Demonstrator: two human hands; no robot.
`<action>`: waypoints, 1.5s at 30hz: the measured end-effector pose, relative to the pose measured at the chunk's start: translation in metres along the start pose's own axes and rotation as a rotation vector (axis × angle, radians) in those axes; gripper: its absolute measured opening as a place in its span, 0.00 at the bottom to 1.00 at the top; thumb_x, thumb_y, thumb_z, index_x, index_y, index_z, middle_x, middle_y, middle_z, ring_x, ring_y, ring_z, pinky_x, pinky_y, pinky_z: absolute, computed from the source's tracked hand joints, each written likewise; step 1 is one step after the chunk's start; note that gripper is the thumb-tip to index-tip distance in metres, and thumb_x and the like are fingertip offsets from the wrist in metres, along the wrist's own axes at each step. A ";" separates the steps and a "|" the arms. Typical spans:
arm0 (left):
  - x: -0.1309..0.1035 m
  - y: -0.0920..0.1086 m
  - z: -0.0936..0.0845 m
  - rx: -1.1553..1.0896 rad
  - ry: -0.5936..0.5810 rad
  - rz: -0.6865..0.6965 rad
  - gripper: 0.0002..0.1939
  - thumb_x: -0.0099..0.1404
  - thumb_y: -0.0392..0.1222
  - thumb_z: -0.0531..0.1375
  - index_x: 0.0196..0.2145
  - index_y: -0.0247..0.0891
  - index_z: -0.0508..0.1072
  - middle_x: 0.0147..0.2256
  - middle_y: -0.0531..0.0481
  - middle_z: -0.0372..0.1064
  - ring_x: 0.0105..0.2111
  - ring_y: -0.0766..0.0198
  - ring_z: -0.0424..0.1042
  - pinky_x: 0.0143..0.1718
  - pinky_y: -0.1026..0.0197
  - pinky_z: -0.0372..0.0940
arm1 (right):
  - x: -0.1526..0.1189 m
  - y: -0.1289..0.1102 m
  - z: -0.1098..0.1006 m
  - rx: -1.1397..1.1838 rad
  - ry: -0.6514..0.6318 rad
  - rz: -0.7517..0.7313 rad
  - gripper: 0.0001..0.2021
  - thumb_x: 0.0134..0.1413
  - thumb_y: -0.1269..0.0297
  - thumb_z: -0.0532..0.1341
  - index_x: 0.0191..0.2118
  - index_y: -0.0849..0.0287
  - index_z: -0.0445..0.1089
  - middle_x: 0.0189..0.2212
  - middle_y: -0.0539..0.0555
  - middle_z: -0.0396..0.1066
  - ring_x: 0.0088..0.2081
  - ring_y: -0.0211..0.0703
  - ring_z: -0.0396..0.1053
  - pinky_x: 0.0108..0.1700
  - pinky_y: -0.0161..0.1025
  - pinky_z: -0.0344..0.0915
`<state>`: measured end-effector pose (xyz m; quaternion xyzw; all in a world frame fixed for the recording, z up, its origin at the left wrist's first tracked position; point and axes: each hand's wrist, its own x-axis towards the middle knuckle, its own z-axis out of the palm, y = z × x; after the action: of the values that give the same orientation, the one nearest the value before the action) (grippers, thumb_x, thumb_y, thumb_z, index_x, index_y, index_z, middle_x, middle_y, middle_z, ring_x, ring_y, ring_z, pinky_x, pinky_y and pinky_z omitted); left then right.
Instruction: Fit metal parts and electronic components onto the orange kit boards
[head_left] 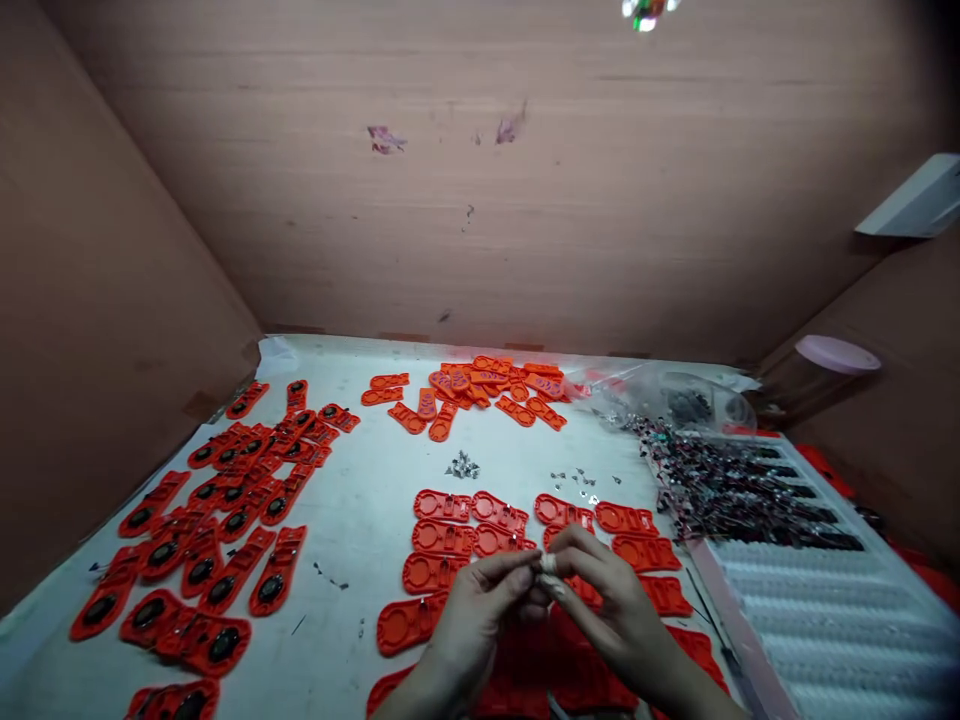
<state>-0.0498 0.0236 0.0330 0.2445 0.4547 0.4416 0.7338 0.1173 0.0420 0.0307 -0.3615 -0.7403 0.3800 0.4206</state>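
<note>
Near the bottom centre, my left hand (480, 610) and my right hand (600, 590) meet fingertip to fingertip. Both are closed in a pinch; whatever lies between them is too small to make out. White wrapping shows on fingertips of my right hand. Beneath and around the hands, red plastic housings (439, 537) lie in rows on the white table (337, 640), their round recesses facing up. Small metal pieces (463, 466) form a little pile beyond the rows, with more scattered pieces (577, 478) to its right.
Red housings with black round parts (202, 572) crowd the left side. Orange covers (487, 380) are heaped at the back. On the right stand a white ribbed tray (840, 610), a bundle of dark wired parts (720, 490) and a clear jar (814, 385). Cardboard walls (480, 250) enclose the table.
</note>
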 end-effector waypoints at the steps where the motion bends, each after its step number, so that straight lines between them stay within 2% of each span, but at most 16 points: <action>1: -0.006 -0.005 0.002 0.032 -0.026 -0.038 0.20 0.51 0.46 0.69 0.40 0.32 0.77 0.30 0.45 0.75 0.29 0.67 0.72 0.34 0.65 0.67 | -0.012 -0.002 -0.004 0.027 -0.017 0.028 0.04 0.59 0.68 0.55 0.35 0.54 0.66 0.32 0.52 0.63 0.33 0.38 0.65 0.34 0.35 0.64; 5: -0.017 -0.013 0.011 0.175 -0.105 -0.145 0.18 0.51 0.48 0.69 0.35 0.32 0.77 0.28 0.46 0.75 0.27 0.66 0.72 0.33 0.64 0.67 | -0.040 0.000 -0.014 0.023 0.066 0.079 0.07 0.57 0.70 0.57 0.41 0.51 0.66 0.32 0.51 0.63 0.33 0.38 0.66 0.33 0.33 0.65; 8: -0.013 -0.015 0.018 0.213 -0.082 -0.197 0.20 0.50 0.50 0.69 0.34 0.31 0.73 0.26 0.48 0.73 0.27 0.66 0.72 0.31 0.64 0.67 | -0.050 0.002 -0.013 -0.044 0.075 0.056 0.08 0.58 0.72 0.55 0.40 0.52 0.65 0.32 0.51 0.63 0.33 0.38 0.65 0.32 0.33 0.64; 10: -0.008 -0.016 0.023 0.229 -0.060 -0.191 0.22 0.50 0.51 0.69 0.35 0.33 0.68 0.26 0.50 0.71 0.26 0.65 0.72 0.31 0.63 0.67 | -0.052 0.004 -0.012 -0.062 0.099 0.084 0.06 0.59 0.72 0.54 0.38 0.54 0.64 0.31 0.51 0.62 0.33 0.38 0.64 0.32 0.34 0.63; 12: -0.003 -0.018 0.027 0.362 -0.052 -0.105 0.23 0.55 0.54 0.64 0.40 0.35 0.65 0.28 0.50 0.70 0.28 0.62 0.73 0.31 0.60 0.68 | -0.050 0.011 -0.013 -0.056 0.132 0.155 0.04 0.60 0.70 0.52 0.36 0.55 0.62 0.30 0.52 0.61 0.33 0.39 0.63 0.33 0.35 0.63; 13: 0.000 -0.019 0.030 0.515 -0.058 -0.020 0.23 0.59 0.55 0.60 0.45 0.36 0.64 0.32 0.47 0.71 0.31 0.60 0.73 0.34 0.57 0.68 | -0.047 0.017 -0.015 -0.069 0.163 0.192 0.05 0.61 0.69 0.51 0.35 0.56 0.62 0.30 0.52 0.61 0.33 0.40 0.62 0.34 0.36 0.62; 15: 0.005 -0.022 0.034 0.973 -0.098 0.214 0.25 0.64 0.55 0.55 0.54 0.39 0.61 0.45 0.40 0.69 0.44 0.53 0.71 0.45 0.49 0.66 | -0.039 0.034 -0.022 -0.176 0.232 0.230 0.06 0.62 0.68 0.49 0.34 0.56 0.61 0.31 0.53 0.61 0.35 0.42 0.62 0.36 0.38 0.61; 17: 0.012 -0.027 0.036 1.441 -0.180 0.412 0.31 0.63 0.56 0.55 0.60 0.44 0.56 0.60 0.40 0.55 0.59 0.46 0.56 0.57 0.41 0.54 | -0.031 0.054 -0.028 -0.378 0.247 0.198 0.07 0.62 0.69 0.48 0.35 0.57 0.62 0.32 0.55 0.62 0.37 0.44 0.61 0.39 0.40 0.60; 19: 0.020 -0.035 0.036 1.717 -0.266 0.470 0.38 0.60 0.62 0.55 0.63 0.46 0.52 0.65 0.43 0.40 0.64 0.44 0.40 0.62 0.38 0.43 | -0.023 0.072 -0.032 -0.601 0.181 0.136 0.08 0.61 0.71 0.48 0.35 0.59 0.64 0.33 0.56 0.64 0.37 0.46 0.59 0.40 0.42 0.58; 20: 0.023 -0.039 0.034 1.777 -0.287 0.459 0.40 0.59 0.65 0.53 0.63 0.45 0.50 0.66 0.44 0.36 0.65 0.44 0.37 0.62 0.39 0.41 | -0.021 0.079 -0.032 -0.699 0.141 0.108 0.09 0.61 0.71 0.48 0.35 0.60 0.64 0.34 0.57 0.65 0.37 0.46 0.58 0.40 0.43 0.56; 24: 0.031 -0.047 0.029 1.815 -0.314 0.395 0.43 0.59 0.70 0.48 0.64 0.43 0.47 0.66 0.43 0.33 0.65 0.47 0.35 0.64 0.41 0.39 | -0.017 0.089 -0.028 -0.922 0.072 0.028 0.08 0.60 0.73 0.51 0.35 0.61 0.67 0.35 0.56 0.67 0.37 0.47 0.56 0.41 0.44 0.51; 29: 0.031 -0.044 0.028 1.802 -0.328 0.380 0.44 0.58 0.71 0.48 0.64 0.44 0.48 0.66 0.44 0.33 0.65 0.48 0.34 0.64 0.41 0.36 | -0.018 0.086 -0.023 -0.987 0.039 0.006 0.08 0.58 0.74 0.52 0.33 0.61 0.67 0.34 0.56 0.67 0.38 0.47 0.56 0.42 0.44 0.49; 33: 0.032 -0.046 0.028 1.806 -0.323 0.360 0.45 0.57 0.71 0.50 0.64 0.42 0.49 0.66 0.42 0.34 0.65 0.47 0.33 0.64 0.42 0.37 | -0.014 0.085 -0.026 -1.094 -0.073 -0.052 0.07 0.56 0.75 0.53 0.32 0.62 0.67 0.33 0.58 0.66 0.38 0.48 0.56 0.42 0.44 0.50; 39: 0.033 -0.049 0.026 1.819 -0.308 0.395 0.44 0.57 0.70 0.51 0.64 0.43 0.50 0.66 0.41 0.35 0.65 0.46 0.34 0.64 0.40 0.37 | -0.010 0.084 -0.037 -1.039 -0.096 0.024 0.06 0.56 0.76 0.54 0.33 0.61 0.67 0.35 0.56 0.66 0.37 0.47 0.56 0.39 0.41 0.51; 45: 0.034 -0.049 0.027 1.817 -0.298 0.408 0.45 0.57 0.70 0.51 0.63 0.41 0.51 0.65 0.39 0.38 0.65 0.45 0.36 0.64 0.40 0.38 | 0.000 0.072 -0.033 -1.191 -0.206 -0.078 0.04 0.54 0.75 0.57 0.32 0.61 0.68 0.35 0.57 0.67 0.39 0.49 0.56 0.40 0.44 0.52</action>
<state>0.0017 0.0301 -0.0071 0.8519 0.4747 0.0019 0.2213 0.1619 0.0830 -0.0196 -0.4687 -0.8753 -0.0823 0.0859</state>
